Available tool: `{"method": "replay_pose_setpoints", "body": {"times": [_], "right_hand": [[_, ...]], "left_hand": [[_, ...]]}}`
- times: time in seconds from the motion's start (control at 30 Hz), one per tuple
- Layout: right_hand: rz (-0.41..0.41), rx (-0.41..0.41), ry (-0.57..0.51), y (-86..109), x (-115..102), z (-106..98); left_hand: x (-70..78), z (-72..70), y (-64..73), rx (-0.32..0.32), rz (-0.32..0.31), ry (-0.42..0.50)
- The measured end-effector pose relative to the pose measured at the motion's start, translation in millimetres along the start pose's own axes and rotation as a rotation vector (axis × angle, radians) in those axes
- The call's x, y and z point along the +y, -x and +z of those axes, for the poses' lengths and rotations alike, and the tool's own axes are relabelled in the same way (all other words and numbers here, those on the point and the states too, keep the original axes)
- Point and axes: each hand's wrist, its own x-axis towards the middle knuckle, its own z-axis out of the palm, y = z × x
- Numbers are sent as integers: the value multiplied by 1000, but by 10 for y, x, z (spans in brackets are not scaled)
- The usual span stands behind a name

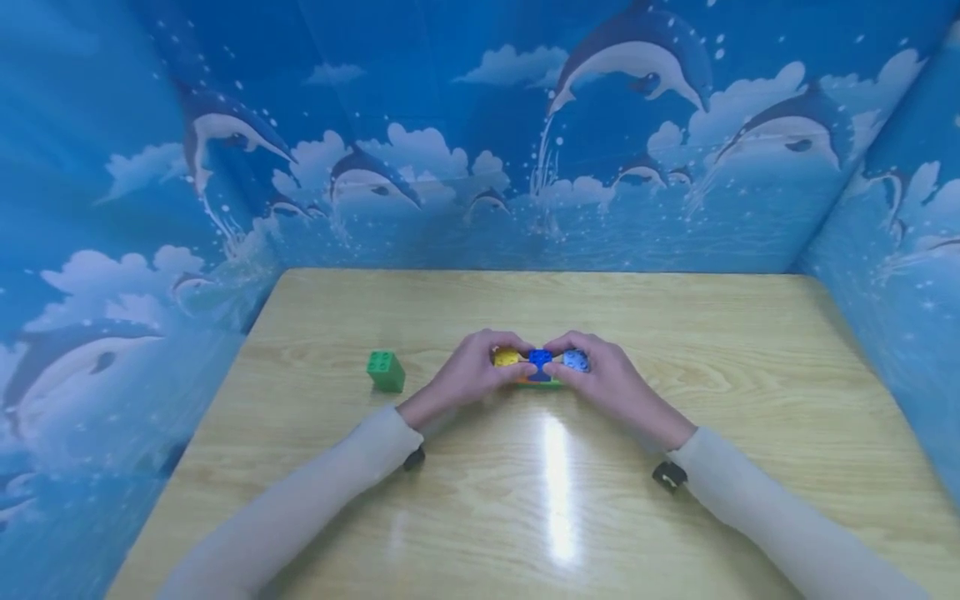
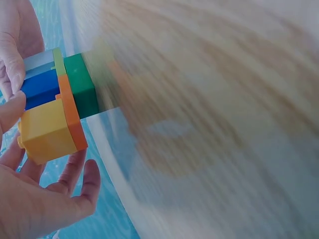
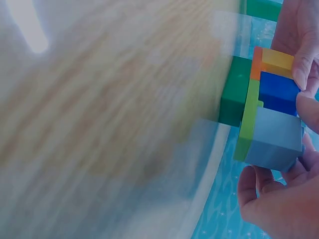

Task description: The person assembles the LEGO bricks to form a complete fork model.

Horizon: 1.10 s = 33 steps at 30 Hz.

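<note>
A small block build stands on the table between both hands. Its base is a dark green brick [image 2: 82, 84], topped by a flat orange brick [image 2: 73, 114] and a flat light green brick [image 3: 247, 122]. On these sit a yellow brick [image 2: 47, 130] at the left, a dark blue brick [image 1: 540, 358] in the middle and a light blue brick [image 3: 275, 137] at the right. My left hand [image 1: 480, 362] reaches around the yellow brick and pinches the dark blue one by thumb and forefinger. From the other side, my right hand [image 1: 603, 375] reaches past the light blue brick and pinches the same block.
A separate green brick stack [image 1: 386, 372] stands upright left of my left hand. The wood-grain table [image 1: 315, 500] reflects a bright streak of light in front of the hands. Curtains printed with dolphins [image 1: 420, 225] enclose its back and sides.
</note>
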Motion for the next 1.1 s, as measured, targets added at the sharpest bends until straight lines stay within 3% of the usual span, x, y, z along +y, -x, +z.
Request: {"method": "replay_pose_setpoints", "body": {"times": [0.23,0.5,0.83,1.0,1.1], "right_hand": [[-16,-3,-1,-25,20,-13],[-49,-31,-7,-75,20,35],[-78,-22,54,-31,6,11],[-119,-18,118,-17,-11,2],[-121,-14,121,-6,-13,18]], "left_hand": [[-35,17,-12,7,34,64],[-120,6,80,55,7,77],[-123,-72,207,29,8,-10],[-74,-125,368,79,43,-100],[-23,-178,494,138,100,-147]]}}
